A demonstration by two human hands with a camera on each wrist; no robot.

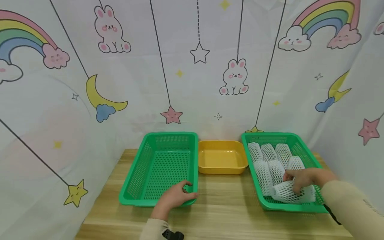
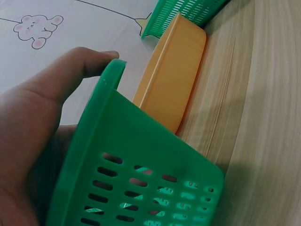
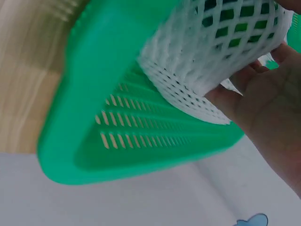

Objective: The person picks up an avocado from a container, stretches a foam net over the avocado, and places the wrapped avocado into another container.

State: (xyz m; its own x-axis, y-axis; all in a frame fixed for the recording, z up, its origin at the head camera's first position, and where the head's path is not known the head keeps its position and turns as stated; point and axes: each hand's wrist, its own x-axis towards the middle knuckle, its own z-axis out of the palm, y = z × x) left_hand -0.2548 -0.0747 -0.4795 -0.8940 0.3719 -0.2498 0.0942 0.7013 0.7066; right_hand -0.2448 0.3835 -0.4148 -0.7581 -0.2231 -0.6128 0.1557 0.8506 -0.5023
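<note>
My left hand (image 1: 177, 196) grips the near right corner of the left green plastic basket (image 1: 132, 180), fingers over the inner side. In the left wrist view a fingertip rests on the basket's rim (image 2: 89, 127). That basket's perforated floor shows bare. In the right green basket (image 1: 256, 190), my right hand (image 1: 303, 180) pinches a white foam net sleeve (image 1: 285, 192) lying crosswise near the front. The right wrist view shows my thumb and fingers at the edge of the sleeve (image 3: 188, 56), with open mesh. Several other foam net sleeves (image 1: 264, 175) lie in rows beside and behind it.
A yellow plastic tray (image 1: 223, 170) stands between the two baskets, at the back of the wooden table (image 1: 222, 213). A white cloth (image 1: 135, 83) with printed rabbits, stars and rainbows hangs behind and on both sides.
</note>
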